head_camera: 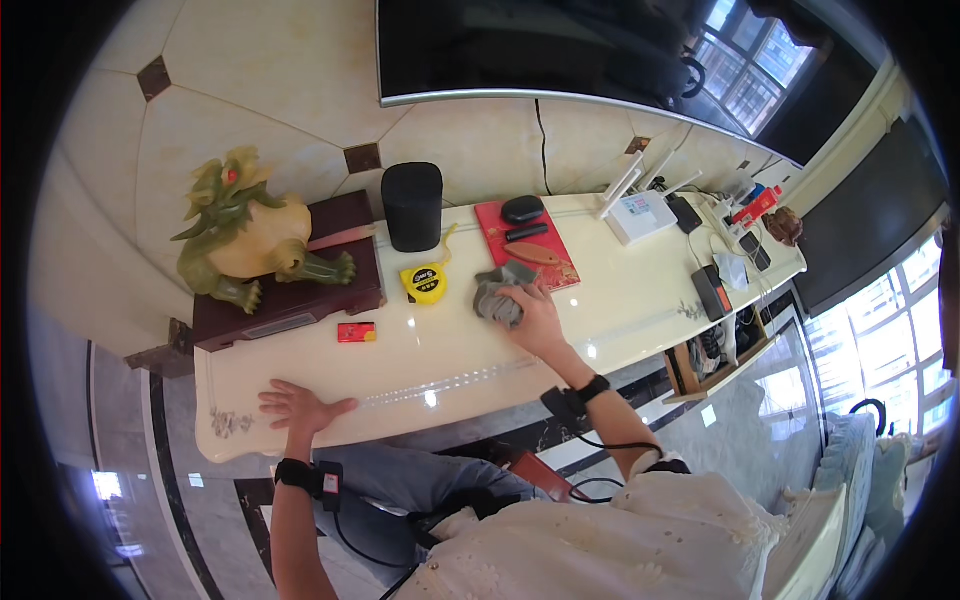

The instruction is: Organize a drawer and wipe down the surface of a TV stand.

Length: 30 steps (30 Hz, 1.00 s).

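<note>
My right hand (536, 319) grips a bunched grey cloth (496, 300) on the cream cabinet top (457, 360). The cloth touches or nearly touches the lower edge of a red booklet (564, 274). On that booklet lie a black oval case (523, 209), a short black stick-shaped object (526, 232) and a brown wooden comb-like piece (533, 253). My left hand (300, 407) rests near the front left edge, fingers spread, holding nothing. Between the hands and the wall are a yellow tape measure (424, 283) and a small red box (356, 332).
A toad-like statue (255, 232) stands on a dark red base (341, 296) at the left. Beside it is a black speaker (412, 206). A white router (640, 217), cables and a black-orange box (711, 292) occupy the right. An open drawer (724, 382) juts out below. A television (570, 52) hangs above.
</note>
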### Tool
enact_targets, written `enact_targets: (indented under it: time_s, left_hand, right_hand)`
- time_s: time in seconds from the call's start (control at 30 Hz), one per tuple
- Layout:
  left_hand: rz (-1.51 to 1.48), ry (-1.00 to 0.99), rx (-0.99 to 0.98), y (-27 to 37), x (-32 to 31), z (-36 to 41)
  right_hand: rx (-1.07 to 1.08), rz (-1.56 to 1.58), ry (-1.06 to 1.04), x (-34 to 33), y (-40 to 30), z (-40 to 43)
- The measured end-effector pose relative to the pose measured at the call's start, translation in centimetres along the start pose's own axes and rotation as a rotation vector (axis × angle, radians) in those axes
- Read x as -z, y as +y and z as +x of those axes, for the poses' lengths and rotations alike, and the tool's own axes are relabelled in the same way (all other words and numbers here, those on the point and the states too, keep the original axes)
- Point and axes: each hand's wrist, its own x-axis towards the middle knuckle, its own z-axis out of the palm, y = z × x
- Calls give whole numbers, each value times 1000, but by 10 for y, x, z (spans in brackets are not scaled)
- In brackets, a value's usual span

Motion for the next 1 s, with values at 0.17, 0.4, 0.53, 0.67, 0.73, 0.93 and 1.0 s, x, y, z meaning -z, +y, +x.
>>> enact_targets:
  time_s: [0.17, 0.4, 0.53, 0.67, 0.73, 0.93, 1.0]
  left_hand:
    - [-12, -11, 13, -2, 1, 1]
    - [72, -41, 69, 7, 4, -3]
    - [83, -36, 63, 11, 4, -2]
    - [69, -24, 45, 9, 5, -4]
    - [68, -20, 56, 5, 4, -3]
    - [49, -46, 61, 7, 6, -5]
    - [58, -64, 65, 6, 5, -4]
  right_hand:
    - [-52, 284, -144, 33, -8, 19]
    - [-161, -332, 123, -10, 8, 50]
    - [-185, -460, 140, -35, 20, 46]
    - [-156, -456, 100, -42, 17, 43]
    - [-124, -350, 96, -33, 12, 45]
    - [-317, 457, 60, 31, 12, 88]
    - [-384, 498, 138, 35, 21, 118]
